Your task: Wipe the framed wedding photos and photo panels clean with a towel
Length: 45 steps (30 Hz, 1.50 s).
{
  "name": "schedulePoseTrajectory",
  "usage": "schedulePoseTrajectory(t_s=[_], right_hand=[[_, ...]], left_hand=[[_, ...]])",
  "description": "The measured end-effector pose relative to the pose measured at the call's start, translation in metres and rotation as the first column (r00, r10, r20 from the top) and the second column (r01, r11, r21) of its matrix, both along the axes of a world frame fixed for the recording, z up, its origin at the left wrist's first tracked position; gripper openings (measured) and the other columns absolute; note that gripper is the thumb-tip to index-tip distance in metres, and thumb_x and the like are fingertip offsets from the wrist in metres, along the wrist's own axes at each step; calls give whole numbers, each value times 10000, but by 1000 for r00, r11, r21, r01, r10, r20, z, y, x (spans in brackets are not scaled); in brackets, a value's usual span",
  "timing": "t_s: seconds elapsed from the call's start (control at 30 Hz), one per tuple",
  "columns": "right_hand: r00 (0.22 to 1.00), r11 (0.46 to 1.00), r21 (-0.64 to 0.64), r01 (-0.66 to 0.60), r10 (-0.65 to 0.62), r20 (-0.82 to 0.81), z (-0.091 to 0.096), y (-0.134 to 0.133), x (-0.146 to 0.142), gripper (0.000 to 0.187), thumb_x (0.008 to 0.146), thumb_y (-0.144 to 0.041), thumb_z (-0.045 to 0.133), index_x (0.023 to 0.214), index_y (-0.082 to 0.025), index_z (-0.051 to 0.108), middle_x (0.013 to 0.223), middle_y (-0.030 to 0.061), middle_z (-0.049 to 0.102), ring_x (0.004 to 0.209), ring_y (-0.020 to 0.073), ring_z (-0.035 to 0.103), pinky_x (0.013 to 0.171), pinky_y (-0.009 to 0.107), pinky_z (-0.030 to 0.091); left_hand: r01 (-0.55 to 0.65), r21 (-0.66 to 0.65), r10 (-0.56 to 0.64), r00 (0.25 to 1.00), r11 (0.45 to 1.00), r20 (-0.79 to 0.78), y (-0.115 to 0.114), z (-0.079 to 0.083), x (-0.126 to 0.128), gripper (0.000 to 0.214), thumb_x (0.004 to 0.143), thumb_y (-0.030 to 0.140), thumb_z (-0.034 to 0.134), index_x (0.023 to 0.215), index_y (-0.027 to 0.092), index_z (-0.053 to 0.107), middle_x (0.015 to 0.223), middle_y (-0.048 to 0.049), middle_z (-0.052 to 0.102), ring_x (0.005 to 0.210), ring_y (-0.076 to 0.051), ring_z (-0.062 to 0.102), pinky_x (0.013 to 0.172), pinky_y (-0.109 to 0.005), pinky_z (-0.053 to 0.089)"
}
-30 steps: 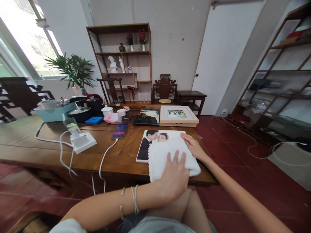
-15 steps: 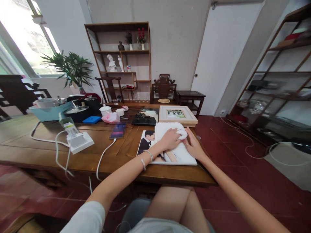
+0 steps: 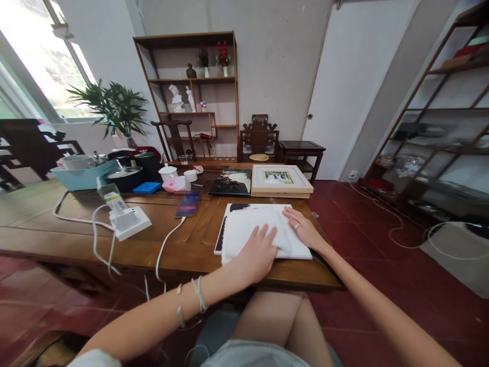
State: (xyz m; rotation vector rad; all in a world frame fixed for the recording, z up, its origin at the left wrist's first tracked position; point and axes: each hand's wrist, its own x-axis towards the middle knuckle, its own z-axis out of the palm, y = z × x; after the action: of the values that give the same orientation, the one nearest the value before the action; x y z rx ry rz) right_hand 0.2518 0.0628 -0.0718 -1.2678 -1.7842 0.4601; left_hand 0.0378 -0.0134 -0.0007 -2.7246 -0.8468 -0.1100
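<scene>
A white cloth (image 3: 244, 227) lies spread over a photo panel (image 3: 301, 251) near the table's front edge, hiding most of its picture. Only dark patches at the upper left and the white borders still show. My left hand (image 3: 260, 252) rests on the lower part of the cloth, fingers apart and pressing down. Bracelets circle that wrist. On the panel's right side lies my right hand (image 3: 303, 228), fingers stretched out flat by the cloth's edge, with a ring on one finger.
Behind the panel lie a dark photo panel (image 3: 231, 182) and a light wooden picture frame (image 3: 282, 178). To the left are a phone (image 3: 188, 204) on a white cable, a power strip (image 3: 132, 223), a blue box (image 3: 147, 187), pots (image 3: 126, 178) and a light-blue basin (image 3: 82, 176).
My left hand has moved toward me, down the panel. The cloth, bunched before, now lies flatter and farther left, covering the pictured figure. My right hand stays at the panel's right side.
</scene>
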Motion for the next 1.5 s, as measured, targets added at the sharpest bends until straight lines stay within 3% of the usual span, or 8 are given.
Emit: schedulePoseTrajectory(t_s=[0.13,0.23,0.43,0.57,0.7,0.93,1.13,1.5], right_hand=[[998,999,-16,-43,42,-55,1,0,-1,358,866,-368,387,1076,-233,643,1317,53,506,1276,220,382,1095,465,233],[999,999,0,-37,37,-15,1,-3,-2,343,839,-339,453,1117,-225,618,1323,68,498,1279,220,380,1091,457,245],[998,1000,3,-15,15,65,3,-5,-2,370,802,-262,495,1152,-195,593,1315,100,501,1263,225,404,1078,448,276],[997,1000,6,-20,20,73,4,-5,-3,371,804,-256,489,1152,-177,592,1317,113,497,1269,227,395,1077,446,280],[997,1000,6,-9,8,79,5,-6,-4,362,800,-250,489,1140,-188,598,1311,104,505,1259,223,409,1074,443,290],[998,1000,20,3,-4,70,5,-7,-5,355,790,-245,498,1126,-202,607,1299,92,518,1243,221,431,1069,435,300],[999,1000,22,7,-8,53,6,-8,-6,343,788,-250,503,1111,-221,615,1295,78,524,1252,224,419,1076,446,283],[999,1000,28,-6,5,51,7,-9,-5,344,791,-255,508,1117,-220,612,1286,83,531,1232,229,442,1066,455,296]], left_hand=[[58,-49,-59,998,997,-23,-38,1,-8,225,793,248,509,892,132,674,1362,-162,380,1235,-364,348,983,-482,295],[71,-75,-70,997,995,18,-39,0,-8,241,818,246,478,927,143,667,1390,-139,351,1268,-351,309,1006,-485,275],[-112,-166,123,991,980,57,25,-2,-8,288,854,230,441,1078,153,605,1405,-123,339,1297,-318,273,1024,-512,263],[-221,-165,235,969,961,73,80,0,-19,308,898,347,387,1119,244,576,1444,-52,278,1315,-372,185,946,-689,194],[-239,-116,248,967,964,63,102,0,-32,310,913,329,357,1144,275,557,1434,-49,299,1294,-382,227,916,-675,255],[-84,-70,83,996,994,-24,31,-5,-45,262,872,235,436,1071,219,606,1455,-25,256,1311,-350,213,984,-563,292],[3,-228,12,998,974,63,-19,-1,-60,260,821,212,521,1068,197,599,1475,-83,178,1337,-315,174,1034,-504,258],[-133,-265,170,978,955,123,104,8,-63,310,899,343,402,1112,165,539,1276,-113,488,1320,-328,206,997,-571,255]])
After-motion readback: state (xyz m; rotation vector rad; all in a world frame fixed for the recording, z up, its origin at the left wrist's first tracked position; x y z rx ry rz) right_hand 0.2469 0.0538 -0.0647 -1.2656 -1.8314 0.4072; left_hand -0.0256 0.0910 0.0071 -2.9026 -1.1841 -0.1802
